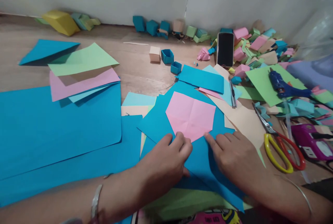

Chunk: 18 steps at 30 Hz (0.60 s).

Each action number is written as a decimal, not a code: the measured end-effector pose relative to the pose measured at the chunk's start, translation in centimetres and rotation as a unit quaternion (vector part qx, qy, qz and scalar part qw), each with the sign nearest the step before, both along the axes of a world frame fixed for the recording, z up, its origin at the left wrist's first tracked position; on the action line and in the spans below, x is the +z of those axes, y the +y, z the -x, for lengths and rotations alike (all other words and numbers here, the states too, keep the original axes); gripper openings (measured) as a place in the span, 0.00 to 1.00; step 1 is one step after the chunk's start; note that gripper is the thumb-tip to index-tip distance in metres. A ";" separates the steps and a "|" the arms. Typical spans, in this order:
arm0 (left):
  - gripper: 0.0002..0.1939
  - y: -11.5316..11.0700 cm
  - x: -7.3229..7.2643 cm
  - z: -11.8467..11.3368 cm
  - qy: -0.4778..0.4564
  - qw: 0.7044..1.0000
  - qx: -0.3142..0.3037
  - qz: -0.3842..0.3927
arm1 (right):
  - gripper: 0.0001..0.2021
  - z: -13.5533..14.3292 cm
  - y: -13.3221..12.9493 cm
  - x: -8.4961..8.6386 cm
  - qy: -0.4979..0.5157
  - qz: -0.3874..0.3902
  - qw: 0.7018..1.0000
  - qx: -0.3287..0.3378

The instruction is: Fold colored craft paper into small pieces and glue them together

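Observation:
A pink creased paper [191,114] with several straight edges lies on blue sheets [153,118] in the middle. My left hand [168,154] rests at its lower left edge, fingers curled together over the rim; whether they pinch the paper is hidden. At the lower right edge, my right hand [229,151] touches the pink paper with an outstretched index finger, the other fingers bent on the blue sheet. Creases run across the pink paper from its centre.
Scissors [278,147], a blue glue gun [286,85], a pen [232,94] and a phone [225,49] lie at the right. Small folded paper boxes [167,56] line the back. Large blue sheets [59,123] cover the left.

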<state>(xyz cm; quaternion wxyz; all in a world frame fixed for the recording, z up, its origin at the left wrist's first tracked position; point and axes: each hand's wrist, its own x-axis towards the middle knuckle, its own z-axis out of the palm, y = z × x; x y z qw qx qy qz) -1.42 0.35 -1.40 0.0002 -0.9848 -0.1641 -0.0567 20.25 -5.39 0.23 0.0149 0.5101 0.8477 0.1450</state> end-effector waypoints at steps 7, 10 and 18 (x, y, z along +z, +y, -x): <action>0.28 0.3 0.4 -0.2 0.027 0.999 -0.009 -0.017 | 0.11 -0.7 0.0 0.9 -0.019 -0.025 0.999 -0.037; 0.31 0.3 0.4 -0.3 0.027 1.000 -0.002 -0.017 | 0.18 -0.1 -0.3 0.5 -0.022 -0.004 1.000 0.000; 0.36 0.7 0.4 -0.2 0.024 1.000 -0.009 -0.013 | 0.15 -0.2 0.5 -0.5 -0.100 -0.037 0.994 -0.036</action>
